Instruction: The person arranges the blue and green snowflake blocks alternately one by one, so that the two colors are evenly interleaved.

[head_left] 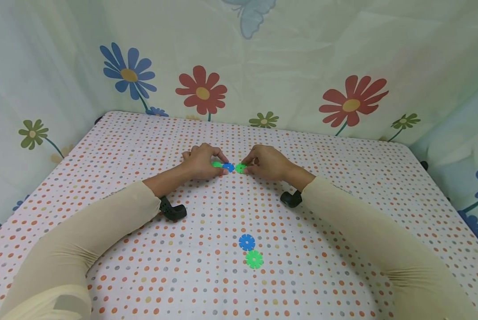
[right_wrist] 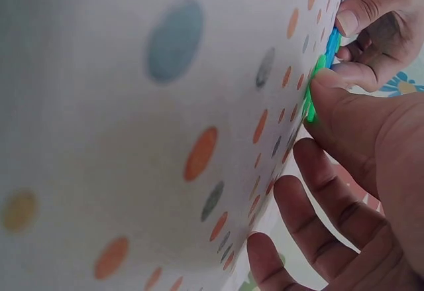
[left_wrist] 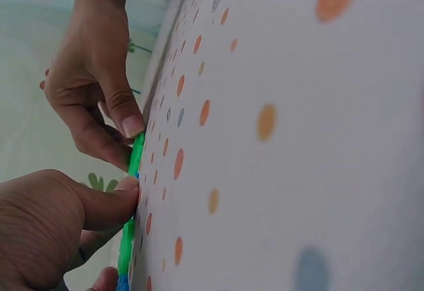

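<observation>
In the head view my left hand (head_left: 203, 162) pinches a blue notched plastic disc (head_left: 228, 167) between thumb and index finger. A green disc (head_left: 217, 164) adjoins it on the left, partly covered by that hand. Another bit of blue (left_wrist: 122, 282) shows beyond the green in the left wrist view. My right hand (head_left: 268, 163) pinches a green notched disc (head_left: 240, 168) by its right side, thumb and index finger on it. Its left edge is right at the blue disc's edge. Both hands are low over the tabletop, the discs lying nearly flat.
Nearer me on the dotted tablecloth (head_left: 207, 266) lie a blue disc (head_left: 247, 242) and a green disc (head_left: 254, 259), edge to edge. Black wrist-worn devices (head_left: 173, 210) sit under both forearms. A flower-patterned curtain (head_left: 283, 66) stands behind the table.
</observation>
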Demonstrator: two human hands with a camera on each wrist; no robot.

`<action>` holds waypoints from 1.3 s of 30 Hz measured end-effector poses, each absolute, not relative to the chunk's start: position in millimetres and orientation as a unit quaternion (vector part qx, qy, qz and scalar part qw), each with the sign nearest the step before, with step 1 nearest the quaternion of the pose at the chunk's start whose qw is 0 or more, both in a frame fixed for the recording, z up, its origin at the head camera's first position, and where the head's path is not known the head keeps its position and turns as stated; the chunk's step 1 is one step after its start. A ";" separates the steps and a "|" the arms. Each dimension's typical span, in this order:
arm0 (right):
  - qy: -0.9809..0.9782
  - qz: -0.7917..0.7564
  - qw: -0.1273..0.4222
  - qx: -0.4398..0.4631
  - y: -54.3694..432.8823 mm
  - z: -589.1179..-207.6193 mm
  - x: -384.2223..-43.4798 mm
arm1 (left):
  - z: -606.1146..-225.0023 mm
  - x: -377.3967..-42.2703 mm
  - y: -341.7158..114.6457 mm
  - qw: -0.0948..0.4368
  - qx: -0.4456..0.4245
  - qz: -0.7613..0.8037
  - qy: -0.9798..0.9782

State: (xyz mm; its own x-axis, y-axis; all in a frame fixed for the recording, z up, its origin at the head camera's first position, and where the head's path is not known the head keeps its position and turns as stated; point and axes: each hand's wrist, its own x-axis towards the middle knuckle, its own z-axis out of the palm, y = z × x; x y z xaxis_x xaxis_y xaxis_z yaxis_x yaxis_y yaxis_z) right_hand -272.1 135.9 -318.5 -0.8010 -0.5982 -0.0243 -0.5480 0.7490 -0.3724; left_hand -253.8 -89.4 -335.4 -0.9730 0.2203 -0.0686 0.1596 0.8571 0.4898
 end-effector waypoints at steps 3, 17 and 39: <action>0.931 -0.173 0.064 -0.315 135.9 -318.2 -271.4 | -335.2 -254.1 -89.4 0.063 0.099 0.248 0.962; 0.928 -0.169 0.052 -0.328 136.8 -317.9 -268.6 | -336.6 -255.0 -90.0 0.064 0.102 0.239 0.963; 0.927 -0.169 0.043 -0.331 136.4 -318.4 -268.5 | -337.1 -254.9 -90.5 0.059 0.108 0.244 0.962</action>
